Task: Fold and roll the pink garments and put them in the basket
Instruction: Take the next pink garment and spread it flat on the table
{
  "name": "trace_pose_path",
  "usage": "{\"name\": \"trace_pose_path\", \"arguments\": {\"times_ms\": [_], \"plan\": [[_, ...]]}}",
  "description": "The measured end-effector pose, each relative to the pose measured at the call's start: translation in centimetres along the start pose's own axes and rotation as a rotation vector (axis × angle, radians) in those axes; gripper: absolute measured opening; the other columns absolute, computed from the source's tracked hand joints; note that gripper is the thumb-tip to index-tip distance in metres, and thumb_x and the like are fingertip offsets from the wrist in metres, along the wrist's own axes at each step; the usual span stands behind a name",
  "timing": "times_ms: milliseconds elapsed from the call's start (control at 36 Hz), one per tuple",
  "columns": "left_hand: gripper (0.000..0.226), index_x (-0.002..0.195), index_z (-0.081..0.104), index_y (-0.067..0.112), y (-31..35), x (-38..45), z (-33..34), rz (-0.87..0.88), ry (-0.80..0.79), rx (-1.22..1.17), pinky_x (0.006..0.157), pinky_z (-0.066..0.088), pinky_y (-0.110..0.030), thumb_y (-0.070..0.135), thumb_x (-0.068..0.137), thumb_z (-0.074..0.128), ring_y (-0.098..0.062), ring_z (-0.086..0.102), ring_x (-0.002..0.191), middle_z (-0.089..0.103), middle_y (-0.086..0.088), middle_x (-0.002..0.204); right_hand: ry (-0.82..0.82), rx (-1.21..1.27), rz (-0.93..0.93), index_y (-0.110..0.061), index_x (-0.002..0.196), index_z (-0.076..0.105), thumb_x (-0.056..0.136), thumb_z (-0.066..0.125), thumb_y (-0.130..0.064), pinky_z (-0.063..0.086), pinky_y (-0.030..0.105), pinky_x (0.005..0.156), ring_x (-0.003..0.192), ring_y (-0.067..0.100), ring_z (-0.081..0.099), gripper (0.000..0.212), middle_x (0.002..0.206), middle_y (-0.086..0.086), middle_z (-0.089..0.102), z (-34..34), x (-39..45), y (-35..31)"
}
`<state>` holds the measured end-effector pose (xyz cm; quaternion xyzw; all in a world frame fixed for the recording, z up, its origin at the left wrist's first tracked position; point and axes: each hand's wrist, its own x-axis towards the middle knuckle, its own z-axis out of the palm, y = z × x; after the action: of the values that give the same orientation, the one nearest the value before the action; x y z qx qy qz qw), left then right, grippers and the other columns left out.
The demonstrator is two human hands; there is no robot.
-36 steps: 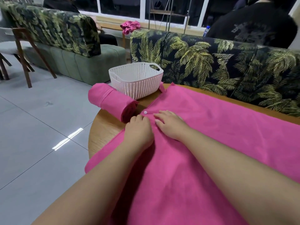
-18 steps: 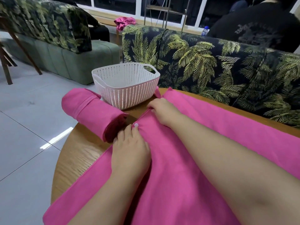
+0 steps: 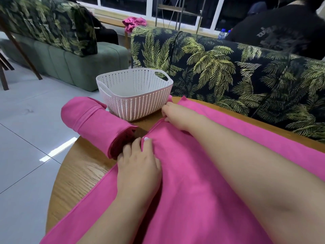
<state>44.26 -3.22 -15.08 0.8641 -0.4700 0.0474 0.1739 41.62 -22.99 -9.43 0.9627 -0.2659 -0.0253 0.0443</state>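
On the round wooden table (image 3: 84, 175), a large pink garment (image 3: 202, 182) lies spread flat, covering the surface from the centre out toward 3 o'clock and down to 6 o'clock, with its lower edge running off the bottom of the view. The left hand (image 3: 139, 169) rests palm-down on the garment's left edge, fingers fairly straight and reaching toward 12 o'clock, the fingertips pressing the cloth just beside a small white button (image 3: 146, 138); nothing is gripped in it. The right hand (image 3: 177, 115) lies farther up the same edge, at about 12 o'clock from the left hand, its fingers curled down onto the folded seam of the cloth near the collar; whether they actually pinch the fabric or only press it I cannot tell. At 10 o'clock from the left hand a rolled pink garment (image 3: 95, 124) lies on its side, one end hanging over the table's rim, the darker open end facing the left fingertips and just beside them. The white perforated basket (image 3: 135, 104) stands upright at 12 o'clock on the far part of the table, touching the roll on its left side and just beside the right hand's fingers; its inside shows only white plastic. Behind the table stands a sofa back with a palm-leaf print (image 3: 228, 71), and a crumpled pink cloth (image 3: 134, 22) sits on a ledge farther off at 12 o'clock.
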Motion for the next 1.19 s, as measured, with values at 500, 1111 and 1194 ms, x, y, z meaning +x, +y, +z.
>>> {"name": "trace_pose_path", "arguments": {"times_ms": [500, 1111, 1194], "plan": [[0.045, 0.095, 0.069, 0.006, 0.2, 0.0, 0.5, 0.040, 0.037, 0.008, 0.067, 0.051, -0.048, 0.027, 0.074, 0.035, -0.033, 0.061, 0.094, 0.064, -0.010, 0.106, 0.265, 0.001, 0.080, -0.006, 0.114, 0.051, 0.100, 0.046, -0.022, 0.031, 0.033, 0.071, 0.116, 0.027, 0.046, 0.022, 0.121, 0.011, 0.050, 1.8, -0.4, 0.0], [0.104, 0.153, 0.008, 0.031, 0.5, 0.0, -0.8, 0.221, -0.296, 0.031, 0.118, -0.001, -0.035, 0.067, 0.059, -0.018, -0.009, -0.006, 0.148, 0.002, 0.007, 0.162, 0.142, 0.335, 0.160, -0.013, 0.130, 0.053, 0.099, 0.047, -0.022, 0.022, 0.035, 0.116, 0.142, 0.021, 0.029, 0.033, 0.140, 0.005, 0.050, 2.8, -11.6, 2.6], [0.089, 0.149, 0.024, 0.036, 0.4, 0.0, -0.8, 0.259, -0.265, 0.006, 0.118, 0.003, -0.040, 0.067, 0.070, -0.004, -0.014, 0.005, 0.148, 0.016, 0.004, 0.160, 0.079, 0.253, 0.263, -0.020, 0.128, 0.053, 0.098, 0.048, -0.027, 0.018, 0.035, 0.118, 0.144, 0.017, 0.023, 0.031, 0.143, -0.002, 0.046, 3.2, -19.5, 4.5]]}}
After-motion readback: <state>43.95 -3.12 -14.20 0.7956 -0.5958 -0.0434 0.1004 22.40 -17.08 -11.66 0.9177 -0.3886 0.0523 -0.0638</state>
